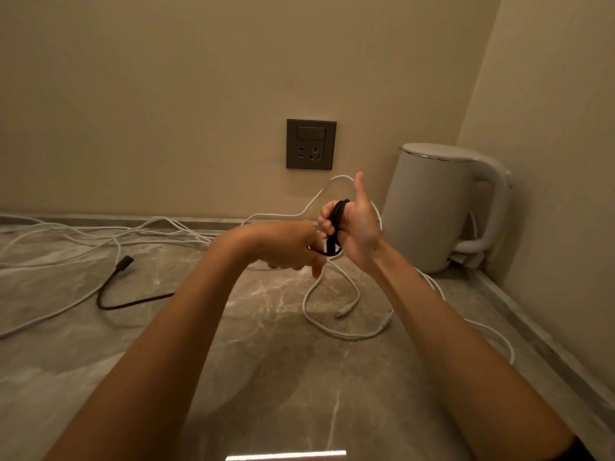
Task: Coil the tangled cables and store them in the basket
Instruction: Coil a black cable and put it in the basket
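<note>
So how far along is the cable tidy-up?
Done: nothing stored, and no basket is in view. In hand: the black cable is partly looped round the right hand, with the left hand pinching it. Its tail and plug lie on the counter. Left: the white cables, loose and tangled, then storing everything.

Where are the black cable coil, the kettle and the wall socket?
black cable coil (337, 222): head view, middle of the wound strands.
kettle (422, 207): head view, side of the body.
wall socket (311, 144): head view, centre of the plate.
</note>
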Available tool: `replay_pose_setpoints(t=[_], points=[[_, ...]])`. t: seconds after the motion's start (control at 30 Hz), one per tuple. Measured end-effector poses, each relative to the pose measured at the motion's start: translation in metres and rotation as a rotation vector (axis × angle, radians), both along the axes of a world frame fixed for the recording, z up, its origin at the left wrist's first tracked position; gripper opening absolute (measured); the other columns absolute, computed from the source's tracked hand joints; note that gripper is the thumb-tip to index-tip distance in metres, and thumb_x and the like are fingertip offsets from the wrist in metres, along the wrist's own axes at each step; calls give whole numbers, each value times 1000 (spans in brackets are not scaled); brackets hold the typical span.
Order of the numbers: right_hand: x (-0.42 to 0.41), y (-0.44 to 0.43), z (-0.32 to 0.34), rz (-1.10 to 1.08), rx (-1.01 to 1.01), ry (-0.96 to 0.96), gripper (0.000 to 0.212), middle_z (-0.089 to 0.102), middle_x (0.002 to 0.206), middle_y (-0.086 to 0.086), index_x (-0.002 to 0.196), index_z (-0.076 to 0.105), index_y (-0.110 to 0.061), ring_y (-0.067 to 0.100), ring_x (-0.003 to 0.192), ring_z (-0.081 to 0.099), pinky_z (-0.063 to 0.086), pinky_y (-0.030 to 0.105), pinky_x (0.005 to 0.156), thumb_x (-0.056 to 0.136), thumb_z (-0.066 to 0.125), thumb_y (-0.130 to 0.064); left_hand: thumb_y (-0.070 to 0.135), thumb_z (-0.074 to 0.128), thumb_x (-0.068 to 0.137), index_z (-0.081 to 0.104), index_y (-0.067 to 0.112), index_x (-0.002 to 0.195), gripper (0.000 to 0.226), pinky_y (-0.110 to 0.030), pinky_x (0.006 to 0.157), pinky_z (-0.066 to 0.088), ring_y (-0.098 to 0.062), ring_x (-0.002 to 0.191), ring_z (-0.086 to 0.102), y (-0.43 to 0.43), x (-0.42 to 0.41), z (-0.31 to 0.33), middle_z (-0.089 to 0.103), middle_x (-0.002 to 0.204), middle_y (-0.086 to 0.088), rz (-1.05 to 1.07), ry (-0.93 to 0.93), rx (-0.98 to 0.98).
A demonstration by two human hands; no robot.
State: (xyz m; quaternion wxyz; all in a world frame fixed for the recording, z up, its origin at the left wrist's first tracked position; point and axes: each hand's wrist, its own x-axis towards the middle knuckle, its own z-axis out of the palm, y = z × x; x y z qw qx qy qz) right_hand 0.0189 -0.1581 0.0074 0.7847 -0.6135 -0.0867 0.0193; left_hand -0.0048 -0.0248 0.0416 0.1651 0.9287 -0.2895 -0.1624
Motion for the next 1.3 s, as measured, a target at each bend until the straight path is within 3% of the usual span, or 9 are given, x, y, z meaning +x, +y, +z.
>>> replay_pose_setpoints(t=[0.1, 0.23, 0.4, 0.63, 0.7, 0.8, 0.93, 1.03, 1.3], points=[[0, 1, -1, 42, -180, 19, 81, 42, 47, 3, 60, 47, -8, 16, 48, 37, 36, 26, 52, 89, 4, -70, 21, 53, 93, 70, 12, 79, 24, -9, 46, 30, 2, 44, 43, 8, 1, 5, 45, 48, 15, -11, -123, -127], [-1, 5, -2, 164, -376, 22, 89, 42, 52, 6, 49, 50, -12, 16, 49, 37, 35, 26, 55, 85, -7, -70, 25, 62, 87, 68, 15, 66, 24, -12, 41, 25, -2, 37, 34, 18, 8, 7, 42, 40, 12, 55, -243, -307], [-5, 5, -2, 349, -461, 67, 89, 38, 46, 2, 54, 42, -8, 14, 43, 33, 33, 25, 48, 80, -11, -74, 28, 59, 87, 64, 17, 69, 22, -20, 49, 29, -9, 47, 35, 25, 14, 6, 48, 53, 2, 120, -365, -468], [-8, 4, 3, 514, -81, 114, 88, 29, 34, -3, 37, 36, -14, 8, 30, 22, 24, 15, 31, 77, -7, -80, 31, 54, 91, 60, 16, 68, 29, -24, 55, 34, -7, 50, 42, 17, 24, -12, 48, 54, 3, 266, -461, -687], [-5, 3, 2, 562, 51, 108, 89, 29, 30, -3, 34, 35, -15, 6, 25, 23, 19, 12, 29, 78, -6, -80, 29, 47, 96, 55, 17, 66, 33, -19, 48, 32, 1, 41, 40, 10, 23, -18, 48, 53, 3, 286, -374, -749], [-3, 3, 1, 607, 190, 120, 90, 30, 27, -2, 30, 35, -14, 6, 21, 24, 14, 10, 29, 78, -3, -80, 29, 35, 100, 52, 17, 66, 40, -19, 40, 27, 0, 30, 35, 4, 23, -28, 49, 56, -4, 287, -223, -787], [-3, 3, 0, 607, 250, 124, 91, 29, 25, -2, 28, 34, -14, 6, 20, 25, 16, 9, 27, 81, -2, -78, 26, 33, 101, 53, 14, 68, 40, -15, 35, 26, -6, 33, 34, 2, 23, -32, 52, 64, -5, 283, -76, -884], [-3, 4, 2, 551, 239, 136, 91, 28, 24, -2, 26, 33, -13, 6, 19, 24, 16, 9, 27, 82, -2, -76, 23, 34, 100, 53, 11, 70, 38, -19, 38, 29, -13, 38, 39, 1, 24, -31, 52, 64, -9, 285, -118, -897], [-5, 2, 0, 546, 285, 195, 91, 28, 22, -3, 25, 33, -14, 5, 18, 26, 14, 7, 29, 86, 2, -73, 29, 29, 101, 49, 16, 66, 42, -19, 33, 31, -11, 31, 41, -5, 18, -35, 48, 42, 1, 195, -183, -842]])
